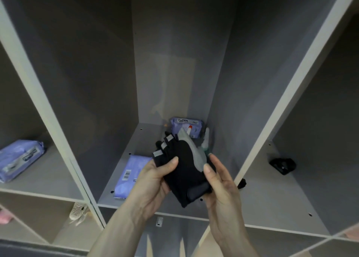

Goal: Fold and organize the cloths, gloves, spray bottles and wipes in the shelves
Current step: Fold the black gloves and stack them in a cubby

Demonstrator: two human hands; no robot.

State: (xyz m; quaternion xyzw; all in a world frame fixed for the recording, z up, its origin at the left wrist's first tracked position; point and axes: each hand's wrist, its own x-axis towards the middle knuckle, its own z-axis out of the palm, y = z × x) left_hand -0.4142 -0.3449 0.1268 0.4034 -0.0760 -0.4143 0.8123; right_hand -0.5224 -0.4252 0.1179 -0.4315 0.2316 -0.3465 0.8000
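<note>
A black and grey fingerless glove (184,165) is held in front of the middle shelf compartment. My left hand (155,181) grips its left side with the thumb on top. My right hand (219,181) holds its right side, thumb pressed on the grey patch. Behind the glove, a purple wipes pack (129,176) lies flat on the middle shelf (147,138), barcode up. A second purple wipes pack (185,126) stands at the back. A spray bottle (206,140) lies beside it, partly hidden by the glove.
A third purple wipes pack (19,159) lies on the left shelf. A black object (282,165) sits on the right shelf, and a small black piece (241,183) pokes out by the divider. A whitish cloth (77,212) and something pink (5,218) lie in the lower left compartments.
</note>
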